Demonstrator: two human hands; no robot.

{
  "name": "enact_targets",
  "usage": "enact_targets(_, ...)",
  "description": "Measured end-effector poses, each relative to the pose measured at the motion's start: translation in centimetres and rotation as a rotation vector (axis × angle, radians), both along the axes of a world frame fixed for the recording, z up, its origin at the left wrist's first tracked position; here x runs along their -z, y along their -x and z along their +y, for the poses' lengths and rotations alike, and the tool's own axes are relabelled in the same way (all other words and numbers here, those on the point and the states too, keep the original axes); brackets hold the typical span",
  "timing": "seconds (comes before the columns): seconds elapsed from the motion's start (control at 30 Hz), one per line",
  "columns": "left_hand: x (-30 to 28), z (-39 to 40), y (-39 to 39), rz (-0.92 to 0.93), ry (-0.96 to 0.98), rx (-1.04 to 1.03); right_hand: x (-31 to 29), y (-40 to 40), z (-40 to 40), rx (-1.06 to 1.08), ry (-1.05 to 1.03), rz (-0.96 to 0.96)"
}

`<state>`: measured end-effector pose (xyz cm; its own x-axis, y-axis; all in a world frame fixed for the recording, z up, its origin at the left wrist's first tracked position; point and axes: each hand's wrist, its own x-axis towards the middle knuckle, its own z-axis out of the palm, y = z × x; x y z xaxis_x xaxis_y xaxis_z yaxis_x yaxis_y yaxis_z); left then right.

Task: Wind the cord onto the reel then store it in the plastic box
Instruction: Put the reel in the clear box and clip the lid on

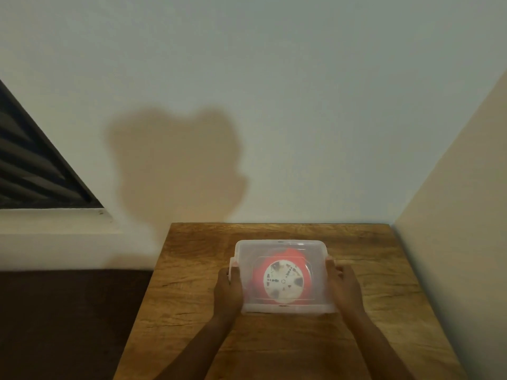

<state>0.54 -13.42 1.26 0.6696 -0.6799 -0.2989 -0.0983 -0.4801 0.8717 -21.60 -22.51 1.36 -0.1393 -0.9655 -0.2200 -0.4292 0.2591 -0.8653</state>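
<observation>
A clear plastic box (282,249) with its lid on sits on the wooden table (274,346). Through the lid I see the red reel (284,281) with a white round face lying flat inside; the cord itself cannot be made out. My left hand (229,289) presses against the box's left side by the side latch. My right hand (344,286) grips the box's right side. Both hands hold the box between them.
The table stands in a corner, with a white wall behind and a beige wall (452,242) close on the right. To the left is a dark floor (63,319) and a window with dark slats (30,165).
</observation>
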Motion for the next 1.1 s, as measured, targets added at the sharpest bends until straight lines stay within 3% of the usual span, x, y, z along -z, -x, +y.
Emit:
enact_targets(0.13,-0.2,0.0,0.1,0.013,-0.017,0.004,0.9,0.1,3.4,0.139,-0.017,-0.089)
enact_targets(0.5,-0.6,0.3,-0.2,0.028,-0.022,0.085,0.2,0.1,4.2,0.163,0.063,-0.152)
enact_targets(0.57,-0.8,0.3,-0.2,0.047,-0.034,0.094,0.4,0.5,4.0,0.092,-0.073,-0.299)
enact_targets(0.63,-0.9,0.4,-0.5,0.076,-0.029,0.109,0.5,1.1,3.7,-0.004,-0.268,-0.624)
enact_targets(0.7,-1.1,0.4,-0.5,0.089,-0.024,0.126,0.0,2.3,3.4,-0.041,-0.370,-0.796)
enact_targets(0.87,-1.1,0.2,-0.4,0.081,0.000,0.135,-1.8,3.3,1.9,-0.090,-0.403,-0.657)
enact_targets(1.0,-0.9,0.1,-0.3,0.084,-0.002,0.142,-1.7,2.7,2.5,-0.045,-0.469,-0.754)
enact_targets(1.03,-0.8,0.1,-0.4,0.086,0.002,0.145,-1.7,2.3,2.6,0.008,-0.424,-0.736)
enact_targets(1.1,-0.6,0.2,-0.3,0.093,0.021,0.148,-1.8,1.6,2.7,0.105,-0.245,-0.513)
